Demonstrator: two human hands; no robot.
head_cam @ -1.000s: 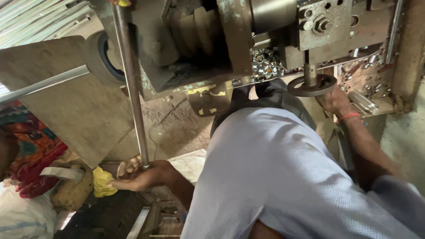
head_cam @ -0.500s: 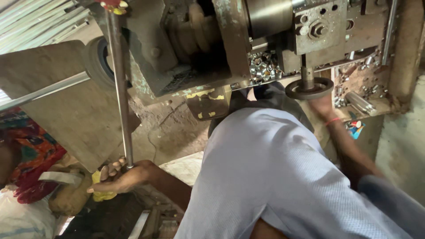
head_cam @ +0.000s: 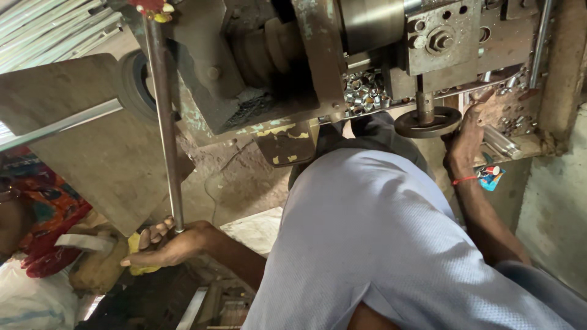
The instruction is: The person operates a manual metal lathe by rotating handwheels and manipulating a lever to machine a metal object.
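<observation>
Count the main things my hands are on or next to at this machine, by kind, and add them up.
Long metal rod, gripped at its end by the left hand: 1
Round handwheel beside the right hand: 1
Heap of small metal nuts: 1
Total: 3

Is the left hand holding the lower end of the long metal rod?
Yes, the left hand is closed around the bottom end of the long metal rod, which runs up to the machine.

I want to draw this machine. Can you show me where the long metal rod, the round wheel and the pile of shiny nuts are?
long metal rod (head_cam: 166, 128), head view, middle of the shaft.
round wheel (head_cam: 428, 124), head view, its dark rim.
pile of shiny nuts (head_cam: 362, 90), head view, centre of the heap.
</observation>
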